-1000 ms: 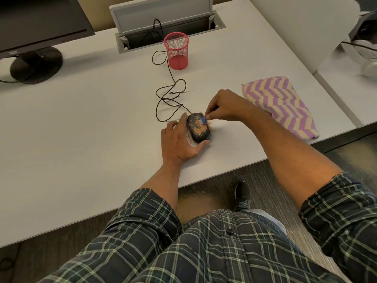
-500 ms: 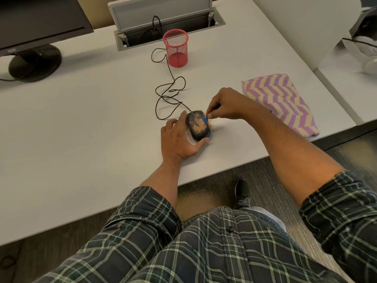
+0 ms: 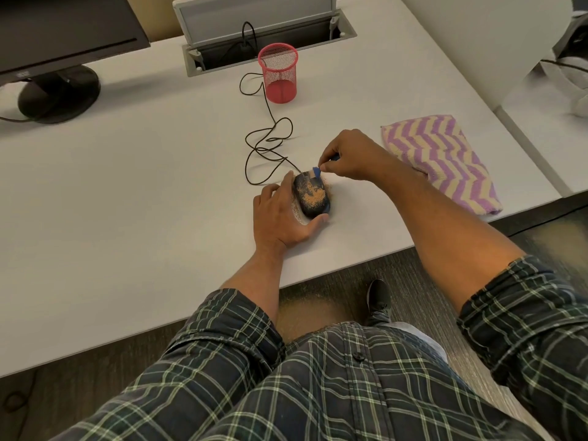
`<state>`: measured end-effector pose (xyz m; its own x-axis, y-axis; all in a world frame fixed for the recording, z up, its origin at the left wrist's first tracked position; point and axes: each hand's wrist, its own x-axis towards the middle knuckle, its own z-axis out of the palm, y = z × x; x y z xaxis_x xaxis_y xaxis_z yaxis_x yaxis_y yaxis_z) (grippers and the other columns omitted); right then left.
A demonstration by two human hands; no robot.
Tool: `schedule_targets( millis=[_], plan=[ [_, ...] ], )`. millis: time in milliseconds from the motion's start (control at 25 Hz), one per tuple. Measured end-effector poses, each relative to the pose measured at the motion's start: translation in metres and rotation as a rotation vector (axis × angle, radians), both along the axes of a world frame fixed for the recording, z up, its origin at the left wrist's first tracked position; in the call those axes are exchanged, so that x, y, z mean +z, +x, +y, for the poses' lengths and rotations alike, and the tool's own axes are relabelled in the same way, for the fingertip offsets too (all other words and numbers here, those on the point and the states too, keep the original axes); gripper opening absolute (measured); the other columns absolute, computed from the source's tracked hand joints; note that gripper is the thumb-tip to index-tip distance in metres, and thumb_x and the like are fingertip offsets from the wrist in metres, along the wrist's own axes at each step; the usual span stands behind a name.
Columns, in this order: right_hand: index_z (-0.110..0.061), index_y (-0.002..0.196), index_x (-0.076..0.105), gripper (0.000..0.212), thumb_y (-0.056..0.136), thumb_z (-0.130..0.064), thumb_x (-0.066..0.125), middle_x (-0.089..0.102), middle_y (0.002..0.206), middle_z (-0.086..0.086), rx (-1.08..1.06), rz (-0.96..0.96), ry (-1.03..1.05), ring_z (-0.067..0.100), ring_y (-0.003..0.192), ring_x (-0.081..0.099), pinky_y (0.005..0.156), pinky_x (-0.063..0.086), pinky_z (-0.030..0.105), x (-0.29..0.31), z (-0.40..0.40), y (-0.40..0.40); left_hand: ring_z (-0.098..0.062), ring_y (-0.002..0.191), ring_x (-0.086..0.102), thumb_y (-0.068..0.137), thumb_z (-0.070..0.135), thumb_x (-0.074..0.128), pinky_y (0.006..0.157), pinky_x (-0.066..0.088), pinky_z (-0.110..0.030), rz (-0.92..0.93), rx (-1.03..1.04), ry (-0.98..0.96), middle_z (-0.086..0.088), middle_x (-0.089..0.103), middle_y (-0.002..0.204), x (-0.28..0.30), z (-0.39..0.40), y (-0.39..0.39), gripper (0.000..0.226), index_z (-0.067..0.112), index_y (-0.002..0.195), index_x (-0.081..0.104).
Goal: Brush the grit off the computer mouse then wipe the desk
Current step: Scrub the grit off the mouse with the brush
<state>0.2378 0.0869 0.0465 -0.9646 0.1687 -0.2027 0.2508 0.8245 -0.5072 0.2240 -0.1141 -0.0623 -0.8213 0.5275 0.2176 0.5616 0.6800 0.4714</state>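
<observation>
A black wired computer mouse point(image 3: 311, 196) lies on the white desk point(image 3: 127, 186) near its near edge, roughly in the middle of the scene, its top covered with orange-tan grit point(image 3: 313, 195); a little grit also lies on the desk just right of the mouse. The left hand point(image 3: 281, 214) cups the mouse from its left side, fingers along that side and the thumb curled round its near end, holding it in place. The right hand point(image 3: 348, 155) pinches a small blue brush point(image 3: 316, 171) between thumb and fingertips, the blue tip touching the far right end of the mouse. The mouse cable point(image 3: 267, 148) loops away across the desk to an open cable hatch point(image 3: 267, 36) at the far side. A red mesh pen cup point(image 3: 278, 73) stands upright just in front of the hatch. A folded purple-and-cream zigzag cloth point(image 3: 442, 157) lies on the desk to the right, beside the right forearm. A black monitor point(image 3: 60, 27) stands at the far left.
</observation>
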Motion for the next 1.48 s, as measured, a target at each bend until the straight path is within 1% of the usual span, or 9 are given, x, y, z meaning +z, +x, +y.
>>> schedule_targets(
  millis=[160, 360, 560, 680, 840, 960, 1040, 1240, 1480],
  plan=[
    [-0.013, 0.094, 0.081, 0.014, 0.082, -0.013, 0.075, 0.072, 0.078, -0.005, 0.028, -0.066, -0.029, 0.005, 0.062, 0.06, 0.054, 0.042, 0.017, 0.002, 0.002, -0.001, -0.025, 0.117, 0.053, 0.066, 0.087, 0.065, 0.094, 0.042, -0.039, 0.0, 0.001, 0.007, -0.001, 0.065, 0.127, 0.0, 0.0, 0.0, 0.107, 0.018, 0.146, 0.046],
    [-0.012, 0.093, 0.081, 0.013, 0.081, -0.012, 0.076, 0.074, 0.079, -0.002, 0.038, -0.075, -0.033, 0.007, 0.063, 0.061, 0.056, 0.045, 0.02, 0.005, 0.005, 0.005, -0.026, 0.118, 0.052, 0.066, 0.088, 0.062, 0.094, 0.042, -0.039, -0.01, -0.004, 0.002, -0.002, 0.064, 0.127, 0.001, -0.001, 0.0, 0.108, 0.017, 0.147, 0.045],
    [-0.013, 0.091, 0.081, 0.012, 0.081, -0.011, 0.076, 0.072, 0.072, -0.005, 0.039, -0.061, -0.046, 0.001, 0.052, 0.058, 0.048, 0.04, 0.012, 0.01, 0.003, 0.011, -0.025, 0.117, 0.053, 0.065, 0.088, 0.063, 0.094, 0.041, -0.039, -0.017, 0.002, 0.005, -0.001, 0.065, 0.126, 0.001, -0.001, 0.001, 0.109, 0.018, 0.147, 0.045],
    [-0.015, 0.093, 0.081, 0.014, 0.081, -0.013, 0.074, 0.073, 0.078, -0.005, 0.072, 0.003, -0.022, 0.005, 0.067, 0.064, 0.058, 0.045, 0.018, 0.014, -0.012, 0.008, -0.025, 0.117, 0.053, 0.065, 0.086, 0.064, 0.094, 0.042, -0.038, -0.008, 0.003, 0.005, 0.0, 0.064, 0.126, 0.001, 0.0, 0.0, 0.107, 0.019, 0.146, 0.045],
    [-0.018, 0.092, 0.081, 0.018, 0.08, -0.011, 0.071, 0.065, 0.067, -0.014, 0.126, -0.079, 0.07, 0.004, 0.056, 0.056, 0.052, 0.039, 0.018, 0.012, -0.023, 0.009, -0.026, 0.117, 0.053, 0.066, 0.084, 0.064, 0.094, 0.042, -0.039, -0.004, -0.006, 0.006, -0.001, 0.065, 0.128, 0.001, 0.0, 0.0, 0.106, 0.018, 0.146, 0.044],
    [-0.017, 0.095, 0.081, 0.018, 0.081, -0.013, 0.071, 0.075, 0.085, -0.003, 0.091, -0.072, 0.066, 0.009, 0.068, 0.062, 0.06, 0.048, 0.023, 0.007, -0.022, 0.013, -0.026, 0.116, 0.054, 0.066, 0.084, 0.065, 0.094, 0.042, -0.039, 0.005, -0.001, 0.008, -0.002, 0.065, 0.126, 0.0, 0.0, 0.0, 0.105, 0.019, 0.146, 0.045],
    [-0.017, 0.097, 0.08, 0.017, 0.082, -0.014, 0.072, 0.076, 0.09, -0.002, 0.107, -0.078, 0.052, 0.006, 0.068, 0.061, 0.059, 0.045, 0.021, 0.005, -0.022, 0.015, -0.026, 0.116, 0.054, 0.066, 0.085, 0.065, 0.094, 0.043, -0.04, 0.007, -0.002, 0.004, -0.002, 0.065, 0.125, 0.0, 0.0, 0.0, 0.105, 0.019, 0.145, 0.045],
    [-0.017, 0.096, 0.08, 0.017, 0.082, -0.014, 0.072, 0.073, 0.085, -0.004, 0.084, -0.059, 0.053, 0.004, 0.063, 0.058, 0.055, 0.039, 0.019, 0.003, -0.021, 0.016, -0.025, 0.116, 0.053, 0.066, 0.087, 0.061, 0.094, 0.043, -0.04, -0.001, 0.001, -0.001, -0.001, 0.065, 0.125, -0.001, 0.001, -0.001, 0.106, 0.02, 0.146, 0.044],
    [-0.018, 0.09, 0.081, 0.015, 0.079, -0.013, 0.072, 0.075, 0.086, -0.003, 0.079, -0.078, 0.08, 0.008, 0.069, 0.062, 0.06, 0.047, 0.022, 0.007, -0.021, 0.013, -0.024, 0.116, 0.052, 0.066, 0.087, 0.063, 0.094, 0.042, -0.038, -0.001, 0.002, -0.001, 0.0, 0.065, 0.125, -0.002, 0.001, -0.001, 0.106, 0.021, 0.146, 0.044]
  ],
)
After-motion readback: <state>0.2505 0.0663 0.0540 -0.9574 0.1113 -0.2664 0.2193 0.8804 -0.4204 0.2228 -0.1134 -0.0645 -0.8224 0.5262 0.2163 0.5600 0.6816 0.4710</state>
